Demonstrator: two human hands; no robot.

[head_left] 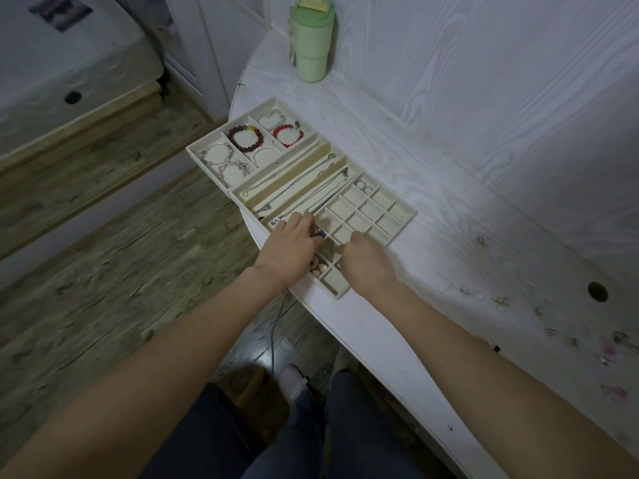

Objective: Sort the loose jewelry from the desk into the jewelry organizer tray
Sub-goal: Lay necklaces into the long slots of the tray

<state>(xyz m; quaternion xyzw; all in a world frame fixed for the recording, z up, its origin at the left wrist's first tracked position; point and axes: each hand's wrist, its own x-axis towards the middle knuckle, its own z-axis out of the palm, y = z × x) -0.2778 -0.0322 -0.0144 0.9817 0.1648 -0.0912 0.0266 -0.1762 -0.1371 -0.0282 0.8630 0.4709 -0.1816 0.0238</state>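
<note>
tray [397,233]: cream, three sections, set on white desk [484,236] at its left edge | bracelets [246,137] far, chains [294,188] mid, small grid near | left hand [288,248], right hand [366,261] over grid, fingers curled, hold cannot be told

The scene is dim and flat, with a cool grey cast and only soft shadows. Wide-angle distortion bows the desk [432,216] edge and stretches the near forearms, while the far left corner looks soft and slightly blurred.
</note>
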